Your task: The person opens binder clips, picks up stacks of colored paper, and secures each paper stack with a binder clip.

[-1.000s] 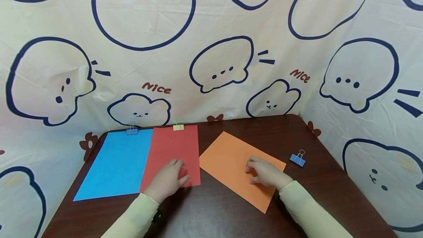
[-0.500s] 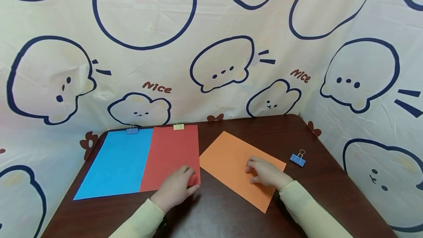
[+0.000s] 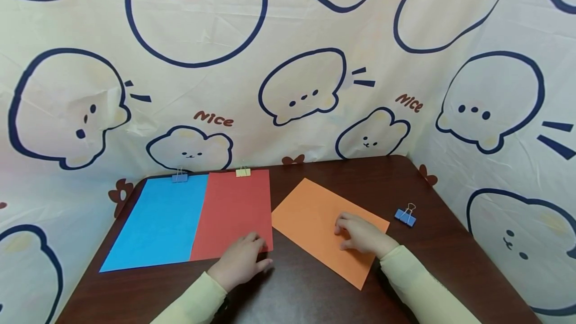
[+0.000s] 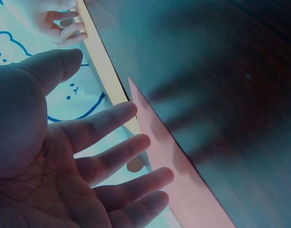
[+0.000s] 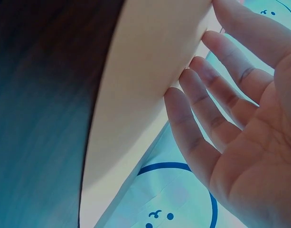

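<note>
My left hand [image 3: 240,260] is over the near right corner of a red sheet of paper [image 3: 238,209], fingers loosely bent and nothing held. In the left wrist view its fingers [image 4: 121,161] are spread, with their shadows on the table beyond; contact with the paper is hard to tell. My right hand [image 3: 360,234] rests its fingertips on an orange sheet of paper [image 3: 310,214], which lies turned at an angle. The right wrist view shows these fingers [image 5: 197,97] slightly bent against the orange sheet's surface. A blue binder clip [image 3: 405,217] lies right of the orange sheet.
A blue sheet of paper [image 3: 157,224] lies left of the red one. Another blue binder clip [image 3: 180,178] sits at its far edge, and a yellow binder clip [image 3: 243,172] at the red sheet's. Behind the dark wooden table [image 3: 310,299] hangs a bear-print cloth [image 3: 243,89].
My left hand has moved right and a little nearer, from the middle of the red sheet's lower part to its near right corner. My right hand and the papers stay put.
</note>
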Demonstrator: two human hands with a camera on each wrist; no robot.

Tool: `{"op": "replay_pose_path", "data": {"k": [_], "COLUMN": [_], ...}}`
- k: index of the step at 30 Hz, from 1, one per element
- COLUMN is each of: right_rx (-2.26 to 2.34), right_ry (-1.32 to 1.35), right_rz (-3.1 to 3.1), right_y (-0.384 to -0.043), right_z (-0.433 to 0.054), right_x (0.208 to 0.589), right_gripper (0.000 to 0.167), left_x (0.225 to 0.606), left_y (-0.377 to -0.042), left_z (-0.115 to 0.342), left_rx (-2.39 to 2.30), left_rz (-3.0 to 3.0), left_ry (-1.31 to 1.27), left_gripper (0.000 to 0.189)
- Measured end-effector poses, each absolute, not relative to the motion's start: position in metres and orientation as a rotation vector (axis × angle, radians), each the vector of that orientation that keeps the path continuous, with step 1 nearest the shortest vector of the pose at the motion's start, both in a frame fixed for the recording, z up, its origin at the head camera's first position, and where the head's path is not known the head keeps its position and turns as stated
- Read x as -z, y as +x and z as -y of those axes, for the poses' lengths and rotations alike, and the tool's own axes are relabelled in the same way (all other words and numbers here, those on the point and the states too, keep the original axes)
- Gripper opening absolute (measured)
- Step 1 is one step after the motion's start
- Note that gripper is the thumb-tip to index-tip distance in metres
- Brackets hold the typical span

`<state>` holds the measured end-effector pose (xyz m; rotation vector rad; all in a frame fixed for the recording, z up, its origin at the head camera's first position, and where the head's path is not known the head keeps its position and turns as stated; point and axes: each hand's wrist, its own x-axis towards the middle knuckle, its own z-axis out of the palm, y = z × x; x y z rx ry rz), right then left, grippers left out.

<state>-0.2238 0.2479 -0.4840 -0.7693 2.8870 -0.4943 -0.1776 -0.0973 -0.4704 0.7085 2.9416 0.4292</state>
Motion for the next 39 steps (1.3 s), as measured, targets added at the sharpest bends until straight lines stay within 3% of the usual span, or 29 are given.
{"op": "replay_pose_path", "data": {"k": [15, 24, 39], "right_rx": [0.509, 0.496, 0.457], "right_ry": [-0.757, -0.724, -0.650], "right_rz": [-2.891, -2.899, -2.941], "right_y": [-0.223, -0.219, -0.210], "right_z": [-0.247, -0.245, -0.237], "right_x": [0.483, 0.483, 0.478], "right_gripper": [0.026, 0.037, 0.037], "left_x": [0.471, 0.473, 0.475], "left_y": [-0.180, -0.180, -0.179], "left_z": [0.103, 0.105, 0.103], "left_rx": [-0.443, -0.437, -0.435], "left_rz": [-2.908, -2.925, -2.939], "left_ry": [0.756, 0.800, 0.783], "left_gripper": [0.035, 0.033, 0.029]}}
